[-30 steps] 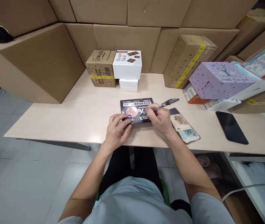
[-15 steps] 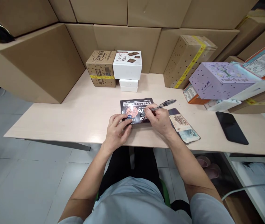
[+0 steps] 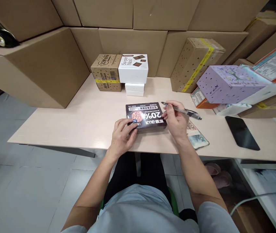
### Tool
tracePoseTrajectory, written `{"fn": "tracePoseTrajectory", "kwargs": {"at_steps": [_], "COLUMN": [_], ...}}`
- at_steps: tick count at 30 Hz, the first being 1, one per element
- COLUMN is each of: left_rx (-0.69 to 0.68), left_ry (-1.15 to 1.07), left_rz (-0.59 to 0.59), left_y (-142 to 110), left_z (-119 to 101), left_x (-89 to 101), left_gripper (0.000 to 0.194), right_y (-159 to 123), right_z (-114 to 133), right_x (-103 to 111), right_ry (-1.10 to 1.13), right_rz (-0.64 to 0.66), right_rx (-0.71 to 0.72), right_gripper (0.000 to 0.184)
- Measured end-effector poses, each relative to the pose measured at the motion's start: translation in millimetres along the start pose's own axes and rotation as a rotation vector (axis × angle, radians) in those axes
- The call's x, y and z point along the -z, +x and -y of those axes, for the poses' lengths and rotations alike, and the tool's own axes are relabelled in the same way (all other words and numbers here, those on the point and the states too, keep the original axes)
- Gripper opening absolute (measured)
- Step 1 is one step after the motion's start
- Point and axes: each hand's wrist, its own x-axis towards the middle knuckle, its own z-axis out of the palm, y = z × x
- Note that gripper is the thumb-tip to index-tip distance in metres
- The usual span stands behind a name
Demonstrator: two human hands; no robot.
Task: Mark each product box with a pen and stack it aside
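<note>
A black printed box (image 3: 152,118), marked "20%" and upside down to me, lies flat near the table's front edge. My left hand (image 3: 123,134) grips its near left corner, fingers on top and thumb along the front side. Just off the box's right end, my right hand (image 3: 177,121) is closed around a pen (image 3: 191,114). The pen lies slanted across the fingers, its dark thick end out to the right. Partly hidden beneath the right hand and wrist are banknotes (image 3: 198,139) on the table.
White boxes (image 3: 133,76) and a speckled brown carton (image 3: 106,72) stand at the back of the table (image 3: 62,126). A tall taped carton (image 3: 196,64), a purple box (image 3: 227,85) and other packages crowd the right side. A black phone (image 3: 242,133) lies at right. Large cardboard boxes (image 3: 45,71) wall the back and left.
My right hand has moved right, off the box top, and the pen has swung round in its fingers. More of the box's print shows. The left hand stays put.
</note>
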Motion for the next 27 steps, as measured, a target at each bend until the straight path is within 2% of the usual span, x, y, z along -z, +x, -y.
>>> {"fn": "tracePoseTrajectory", "kwargs": {"at_steps": [2, 5, 7, 11, 14, 17, 18, 20, 22, 24, 27], "left_rx": [0.019, 0.036, 0.04, 0.045, 0.038, 0.049, 0.055, 0.061, 0.059, 0.047, 0.035], "left_ry": [0.008, 0.019, 0.018, 0.025, 0.023, 0.04, 0.049, 0.058, 0.053, 0.04, 0.039], "left_rz": [-0.021, -0.045, -0.052, -0.053, -0.057, -0.049, -0.045, -0.036, -0.033, -0.041, -0.055], "left_y": [-0.8, -2.0, -2.3, -2.1, -2.0, -2.5, -2.6, -2.8, -2.8, -2.6, -2.4], "left_z": [0.5, 1.7, 2.3, 2.2, 1.6, 1.5, 1.6, 1.8, 2.3, 2.7, 2.9], "left_x": [-1.3, -3.4, -4.4, -4.7, -4.1, -3.7, -3.6, -3.4, -3.4, -3.6, -4.3], "left_gripper": [0.021, 0.021, 0.02, 0.02, 0.02, 0.019, 0.019, 0.018, 0.018, 0.019, 0.019], "right_y": [2.9, 2.9, -0.2, -5.8, -6.5, -9.3, -11.4, -17.0, -22.9, -27.2, -29.2], "right_z": [-3.8, -4.7, -3.6, -2.7, -3.1, -4.0, -4.6, -6.4, -8.8, -11.5, -15.8], "right_x": [15.8, 36.8, 41.8, 34.4, 33.4, 49.3, 57.8, 76.6, 92.7, 102.1, 104.3], "right_ry": [-0.227, -0.722, -0.989, -1.195, -1.199, -1.174, -1.182, -1.206, -1.192, -1.144, -1.097], "right_rz": [0.025, 0.328, 0.523, 0.675, 0.696, 0.572, 0.498, 0.387, 0.402, 0.455, 0.426], "right_rx": [0.074, 0.145, 0.144, 0.178, 0.167, 0.113, 0.063, -0.103, -0.269, -0.332, -0.295], "right_gripper": [0.028, 0.036, 0.043, 0.05, 0.054, 0.052, 0.053, 0.069, 0.082, 0.074, 0.061]}}
